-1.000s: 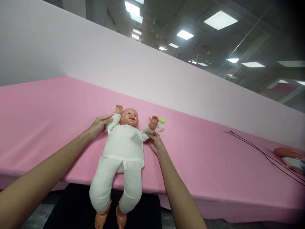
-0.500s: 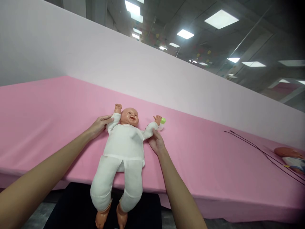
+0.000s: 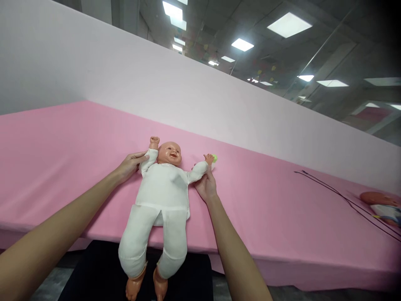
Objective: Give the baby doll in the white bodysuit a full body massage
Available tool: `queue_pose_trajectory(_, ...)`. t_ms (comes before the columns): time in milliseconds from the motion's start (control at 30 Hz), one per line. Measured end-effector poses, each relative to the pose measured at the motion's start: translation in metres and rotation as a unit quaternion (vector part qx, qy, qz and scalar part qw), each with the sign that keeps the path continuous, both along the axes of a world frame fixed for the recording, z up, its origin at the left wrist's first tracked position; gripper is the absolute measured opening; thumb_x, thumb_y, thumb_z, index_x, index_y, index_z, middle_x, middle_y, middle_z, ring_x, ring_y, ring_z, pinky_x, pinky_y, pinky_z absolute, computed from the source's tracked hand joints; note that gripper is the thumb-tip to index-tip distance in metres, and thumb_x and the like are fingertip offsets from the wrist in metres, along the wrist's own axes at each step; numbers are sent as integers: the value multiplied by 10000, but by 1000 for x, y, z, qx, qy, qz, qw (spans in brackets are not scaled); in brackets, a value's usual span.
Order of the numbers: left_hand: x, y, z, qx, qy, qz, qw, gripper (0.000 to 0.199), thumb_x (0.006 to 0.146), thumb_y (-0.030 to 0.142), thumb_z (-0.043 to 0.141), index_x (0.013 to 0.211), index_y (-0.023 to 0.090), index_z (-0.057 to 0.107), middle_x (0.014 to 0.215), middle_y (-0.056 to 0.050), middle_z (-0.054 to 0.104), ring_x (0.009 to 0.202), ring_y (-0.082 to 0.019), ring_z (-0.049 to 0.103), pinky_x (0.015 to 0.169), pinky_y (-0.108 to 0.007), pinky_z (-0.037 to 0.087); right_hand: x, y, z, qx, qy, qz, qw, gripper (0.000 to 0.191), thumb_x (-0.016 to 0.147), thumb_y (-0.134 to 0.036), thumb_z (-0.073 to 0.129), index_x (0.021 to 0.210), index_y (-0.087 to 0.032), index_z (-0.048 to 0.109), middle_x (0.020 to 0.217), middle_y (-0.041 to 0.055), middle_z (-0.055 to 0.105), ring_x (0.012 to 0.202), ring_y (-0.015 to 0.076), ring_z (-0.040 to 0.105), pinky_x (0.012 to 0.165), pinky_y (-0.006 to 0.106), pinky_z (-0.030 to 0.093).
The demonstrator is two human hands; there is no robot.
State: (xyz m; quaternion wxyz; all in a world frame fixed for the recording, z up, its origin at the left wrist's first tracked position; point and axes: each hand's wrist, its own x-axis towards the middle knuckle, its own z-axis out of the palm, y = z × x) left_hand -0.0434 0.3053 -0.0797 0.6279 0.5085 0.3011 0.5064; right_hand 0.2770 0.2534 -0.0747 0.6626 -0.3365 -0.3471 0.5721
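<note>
Stretched farther outward than a second ago, the white-clothed plastic baby doll's (image 3: 163,186) arm is clasped by the right hand (image 3: 206,186); the left hand (image 3: 130,167) grips the other, the doll face-up on pink cloth (image 3: 266,200).

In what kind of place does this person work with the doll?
Perhaps a training room or workshop: a long table with pink cloth, a pale partition behind it, and square ceiling lights above.
</note>
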Motion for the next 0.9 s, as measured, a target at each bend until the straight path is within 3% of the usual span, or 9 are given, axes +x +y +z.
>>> queue_pose_trajectory(133,2,0,0,2,7,19,1000,532,776,481,864,1174,137,793,1120,-136,786,987,-270,711,813,-342,528,-1,2,-1,0,-8,-17,1000,403,803,-629,795,1006,-285,749,1029,15,751,959,213,685,832,328,590)
queue_pose_trajectory(267,7,-3,-1,48,46,175,982,734,760,483,843,1386,135,684,1020,-96,785,886,-242,701,746,-326,519,-1,4,-2,49,-26,-92,994,481,752,-512,871,1167,-337,703,1058,-29,723,983,178,671,857,290,570)
queue_pose_trajectory(367,10,-4,-1,87,84,254,960,804,773,469,804,1463,103,612,955,-82,776,859,-246,694,747,-340,519,0,4,-2,49,-48,-91,993,543,705,-479,914,1180,-321,705,1046,-14,730,991,181,664,877,294,561)
queue_pose_trajectory(433,10,-3,0,101,60,224,968,680,739,419,819,1328,100,704,1048,-107,783,952,-265,700,814,-351,531,0,3,-2,41,-70,-65,995,544,649,-427,955,1126,-285,734,1067,17,746,1012,197,664,906,318,560)
queue_pose_trajectory(500,8,-2,2,90,19,150,984,535,691,352,842,1175,135,774,1127,-111,783,1021,-277,700,860,-354,535,0,1,-3,46,-101,-30,993,560,597,-322,980,1109,-279,758,1135,31,750,1030,207,666,920,338,561)
queue_pose_trajectory(667,0,-3,4,66,50,-32,996,360,598,178,802,953,184,855,1112,-123,784,1026,-307,697,724,-332,523,3,-5,-5,84,-277,67,955,398,601,-194,944,981,-249,835,1237,55,714,1137,242,646,930,342,549)
queue_pose_trajectory(767,-1,-3,4,77,78,-52,993,294,555,122,752,821,187,859,1194,-146,763,1111,-337,674,673,-314,504,1,-6,-5,89,-322,77,940,377,607,-218,943,970,-239,845,1253,71,712,1166,263,634,927,348,547)
queue_pose_trajectory(900,3,-3,3,69,46,-10,996,442,622,217,828,1064,198,841,1221,-139,766,1113,-342,688,805,-376,550,-4,-3,-6,40,-226,17,973,476,595,-285,970,1041,-226,814,1114,57,764,989,235,676,861,359,565)
